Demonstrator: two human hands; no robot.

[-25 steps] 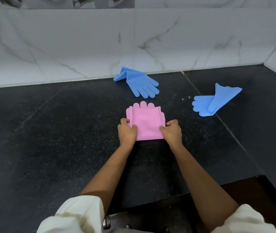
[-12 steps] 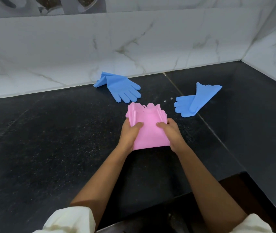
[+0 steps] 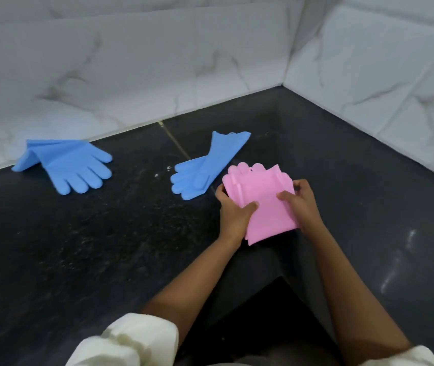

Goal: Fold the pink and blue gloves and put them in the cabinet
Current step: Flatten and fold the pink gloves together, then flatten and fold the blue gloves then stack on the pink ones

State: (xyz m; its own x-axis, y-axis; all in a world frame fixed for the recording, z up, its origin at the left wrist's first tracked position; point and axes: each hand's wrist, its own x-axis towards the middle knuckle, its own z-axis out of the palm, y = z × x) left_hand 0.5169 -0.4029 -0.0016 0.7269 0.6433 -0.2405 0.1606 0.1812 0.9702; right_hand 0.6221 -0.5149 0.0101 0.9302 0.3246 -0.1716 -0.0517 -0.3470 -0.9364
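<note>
The folded pink gloves (image 3: 262, 199) are lifted above the black counter (image 3: 78, 247), held from both sides. My left hand (image 3: 233, 211) grips their left edge with the thumb on top. My right hand (image 3: 300, 200) grips the right edge. One blue glove (image 3: 70, 165) lies flat at the back left, its cuff bent up against the wall. A second blue glove (image 3: 205, 167) lies just left of the pink bundle, fingers pointing toward me. No cabinet is in view.
White marble tile walls (image 3: 131, 75) meet in a corner at the back right. The counter's front edge forms an inner corner (image 3: 280, 278) below my arms, with a dark gap beneath it.
Both hands have lifted the folded pink gloves off the counter and carried them right. The view has swung right, so the blue gloves now sit further left.
</note>
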